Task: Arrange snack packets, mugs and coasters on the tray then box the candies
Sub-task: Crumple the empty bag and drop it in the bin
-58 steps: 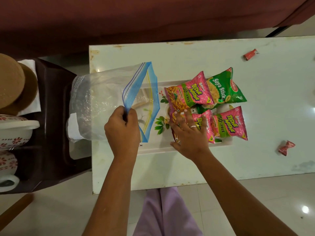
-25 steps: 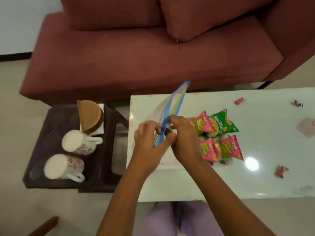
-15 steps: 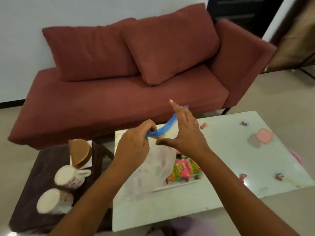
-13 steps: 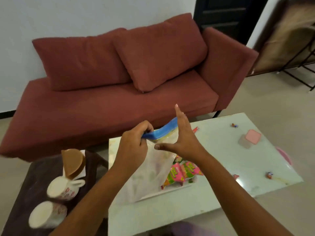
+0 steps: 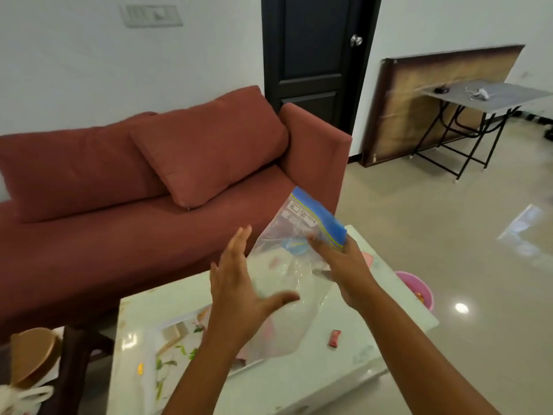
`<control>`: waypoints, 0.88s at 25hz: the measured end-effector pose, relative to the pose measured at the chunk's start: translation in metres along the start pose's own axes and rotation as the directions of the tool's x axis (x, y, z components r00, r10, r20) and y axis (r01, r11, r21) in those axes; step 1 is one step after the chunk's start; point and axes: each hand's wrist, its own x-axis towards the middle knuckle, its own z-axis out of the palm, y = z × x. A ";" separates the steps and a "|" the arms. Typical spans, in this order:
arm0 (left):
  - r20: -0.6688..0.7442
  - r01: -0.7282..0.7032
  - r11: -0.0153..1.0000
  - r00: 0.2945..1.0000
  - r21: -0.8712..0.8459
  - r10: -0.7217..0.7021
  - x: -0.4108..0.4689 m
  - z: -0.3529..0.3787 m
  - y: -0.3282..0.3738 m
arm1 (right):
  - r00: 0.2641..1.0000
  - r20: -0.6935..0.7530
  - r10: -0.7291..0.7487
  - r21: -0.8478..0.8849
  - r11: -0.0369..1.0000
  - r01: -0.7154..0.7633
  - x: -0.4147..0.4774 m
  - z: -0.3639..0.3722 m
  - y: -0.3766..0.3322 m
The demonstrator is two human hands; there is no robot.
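- Filling the back of the view, the red-brown sofa [image 5: 143,223] has soft woven cloth and two thick cushions; its arm rises just behind the far end of the table.
- The white table [image 5: 344,366] is smooth and shiny, with straight edges; pale glossy floor lies open to its right.
- The tray [image 5: 179,333] lies flat on the table, rectangular, with a leaf print; I cannot make out the snack packets behind the bag.
- The zip bag [image 5: 287,265] is thin clear plastic, wrinkled, with a blue closing strip on top; it hangs above the tray.
- My right hand [image 5: 344,265] pinches the bag just under the blue strip.
- My left hand [image 5: 239,292] is spread wide, fingers straight, holding nothing, just beside the bag.
- One red wrapped candy [image 5: 334,342] lies alone on the table near its right edge.
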 end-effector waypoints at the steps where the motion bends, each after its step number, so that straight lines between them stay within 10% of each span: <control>1: 0.153 0.073 0.995 0.986 -0.068 -0.062 -0.005 0.015 0.009 | 0.999 0.008 0.045 0.099 0.994 -0.046 0.000 -0.017 -0.006; 3: 0.337 0.151 0.973 0.938 -0.177 -0.084 -0.012 0.051 0.030 | 0.992 0.050 0.115 0.238 0.964 -0.123 0.004 -0.035 -0.016; 11: 0.219 0.265 0.854 0.958 -0.447 -0.183 0.017 0.109 0.071 | 0.925 0.215 0.314 0.409 0.831 -0.377 0.018 -0.058 -0.032; 14: 0.111 0.354 0.836 0.934 -0.419 -0.340 0.022 0.118 0.073 | 0.992 0.037 0.122 -0.018 0.992 -0.122 0.021 -0.076 -0.030; 17: 0.005 0.536 0.721 0.804 -0.439 -0.595 0.041 0.127 0.073 | 0.946 0.289 -0.146 -0.580 0.760 0.295 0.023 -0.098 -0.023; 19: 0.160 0.654 0.584 0.721 -0.481 -0.675 0.059 0.137 0.069 | 0.896 0.443 0.002 -0.732 0.578 0.361 0.027 -0.104 -0.014; 22: 0.535 0.775 0.255 0.597 -0.579 -0.598 0.084 0.153 0.076 | 0.930 0.357 0.088 -0.716 0.665 0.212 0.044 -0.112 0.002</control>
